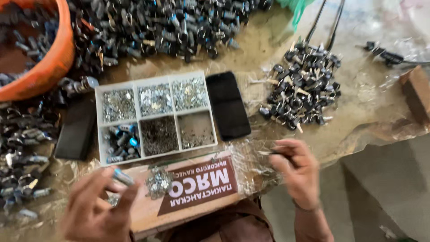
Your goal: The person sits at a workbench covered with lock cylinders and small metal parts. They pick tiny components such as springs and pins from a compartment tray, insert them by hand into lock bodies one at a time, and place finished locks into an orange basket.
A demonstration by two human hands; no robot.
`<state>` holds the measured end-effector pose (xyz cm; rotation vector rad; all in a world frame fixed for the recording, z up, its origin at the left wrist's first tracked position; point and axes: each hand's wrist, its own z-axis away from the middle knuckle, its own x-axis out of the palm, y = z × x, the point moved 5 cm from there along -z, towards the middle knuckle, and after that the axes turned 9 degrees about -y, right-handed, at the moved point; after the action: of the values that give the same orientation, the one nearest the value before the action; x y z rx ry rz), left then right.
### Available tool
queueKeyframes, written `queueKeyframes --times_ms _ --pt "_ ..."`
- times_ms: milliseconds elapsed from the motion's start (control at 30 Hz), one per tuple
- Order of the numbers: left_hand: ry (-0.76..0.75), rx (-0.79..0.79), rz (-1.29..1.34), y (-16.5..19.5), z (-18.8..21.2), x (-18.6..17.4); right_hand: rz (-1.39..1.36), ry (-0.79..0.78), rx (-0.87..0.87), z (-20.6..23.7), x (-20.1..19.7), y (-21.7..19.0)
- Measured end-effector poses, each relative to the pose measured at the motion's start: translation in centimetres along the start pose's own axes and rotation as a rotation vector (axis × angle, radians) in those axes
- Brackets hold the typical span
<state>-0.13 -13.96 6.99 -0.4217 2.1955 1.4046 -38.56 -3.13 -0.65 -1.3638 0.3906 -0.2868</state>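
1. I have a single view, from the camera on the wearer's head.
2. It looks steeply down and forward over the plastic-covered work surface (358, 103).
3. It sits close: the white six-compartment plastic sorting tray (136, 117) lies mid-frame, and both hands enter along the bottom edge.
4. The frame is slightly blurred; with no second view, nothing overlaps.

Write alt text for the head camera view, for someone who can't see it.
A person's left hand pinches a small blue-and-silver part while the right hand holds a thin metal piece, above a white six-compartment tray of small parts. Around it lie heaps of dark parts, a black phone and an orange tub.
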Motion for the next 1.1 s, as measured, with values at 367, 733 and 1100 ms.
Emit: queueKeyframes --times_ms 367,733,1100 --pt "-0.087 0.579 0.107 8.0 3.9 8.9 0.901 0.231 -0.708 2.4 4.8 -4.5" --pt "-0.145 0.271 0.308 6.0 4.6 7.9 0.211 -0.312 -0.173 7.4 9.1 0.6" --pt "0.102 0.044 0.261 1.0 6.6 1.0 1.118 -0.362 -0.472 5.2 14.2 -3.9"
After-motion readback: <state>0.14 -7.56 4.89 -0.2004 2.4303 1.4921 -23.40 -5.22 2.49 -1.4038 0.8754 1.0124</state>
